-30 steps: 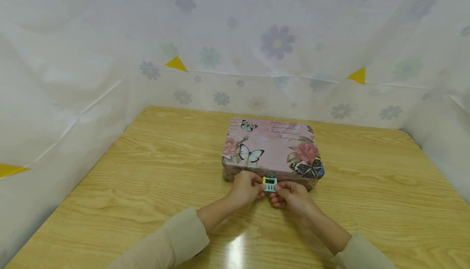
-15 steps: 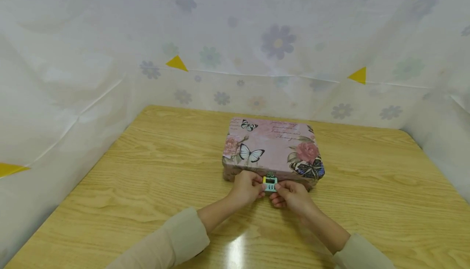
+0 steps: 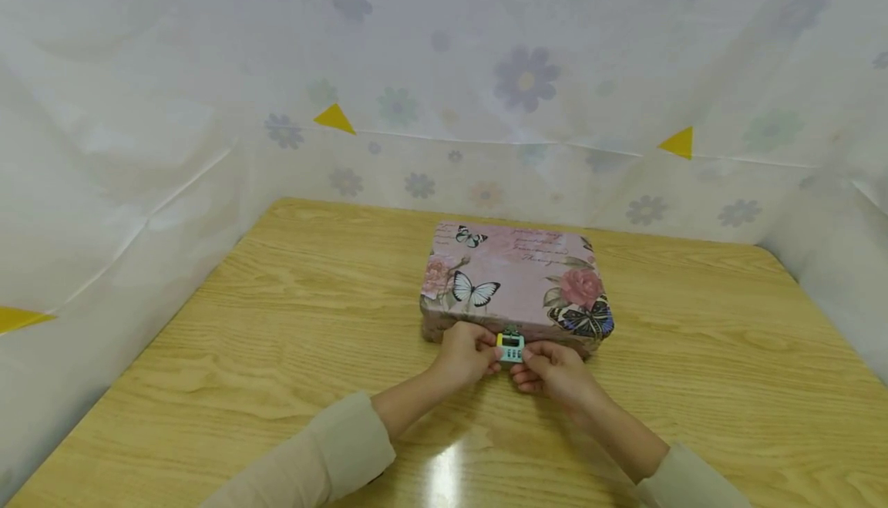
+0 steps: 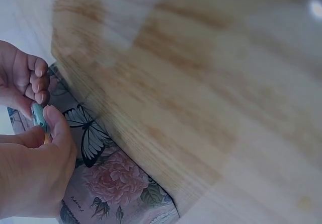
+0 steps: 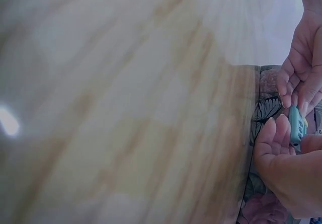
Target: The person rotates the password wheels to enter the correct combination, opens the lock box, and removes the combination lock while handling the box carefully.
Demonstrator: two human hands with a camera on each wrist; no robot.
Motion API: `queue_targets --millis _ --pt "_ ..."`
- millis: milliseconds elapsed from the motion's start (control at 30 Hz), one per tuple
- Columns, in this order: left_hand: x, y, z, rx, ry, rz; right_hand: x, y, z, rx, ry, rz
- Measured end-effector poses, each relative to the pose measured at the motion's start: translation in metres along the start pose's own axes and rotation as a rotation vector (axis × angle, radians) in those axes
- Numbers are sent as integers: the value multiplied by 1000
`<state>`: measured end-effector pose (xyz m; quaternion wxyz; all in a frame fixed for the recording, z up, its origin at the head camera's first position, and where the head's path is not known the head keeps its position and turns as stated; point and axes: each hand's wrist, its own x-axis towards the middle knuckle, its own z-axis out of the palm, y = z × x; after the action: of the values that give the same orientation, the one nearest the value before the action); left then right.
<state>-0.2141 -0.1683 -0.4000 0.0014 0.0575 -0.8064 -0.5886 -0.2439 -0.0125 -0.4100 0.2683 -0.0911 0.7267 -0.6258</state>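
Observation:
A small teal combination padlock [image 3: 511,348] with a yellow left edge hangs at the front clasp of a pink tin box [image 3: 513,273] printed with butterflies and roses. The box's lid is down. My left hand [image 3: 463,354] pinches the lock's left side between thumb and index finger. From the other side my right hand [image 3: 558,375] holds it, thumb at the number dials and fingers bent beneath. In the right wrist view, the dials face the right thumb on the padlock [image 5: 295,126]. The digits are too small to read.
The box stands on a light wood-grain table [image 3: 277,338]. White flower-printed sheeting [image 3: 444,53] hangs behind the table and along its sides. Yellow triangles [image 3: 335,119] are fixed to the sheeting.
The right thumb has shifted slightly to the right along the lock's dials, and the markings showing there look different. The left hand and the box stay in place.

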Motion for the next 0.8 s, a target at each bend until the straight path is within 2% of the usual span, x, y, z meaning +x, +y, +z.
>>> queue_targets --millis 500,800 --pt "-4 5 0 9 2 -1 1 -1 8 -86 78 -32" --pt "-3 3 0 9 5 1 0 -2 6 -58 56 6"
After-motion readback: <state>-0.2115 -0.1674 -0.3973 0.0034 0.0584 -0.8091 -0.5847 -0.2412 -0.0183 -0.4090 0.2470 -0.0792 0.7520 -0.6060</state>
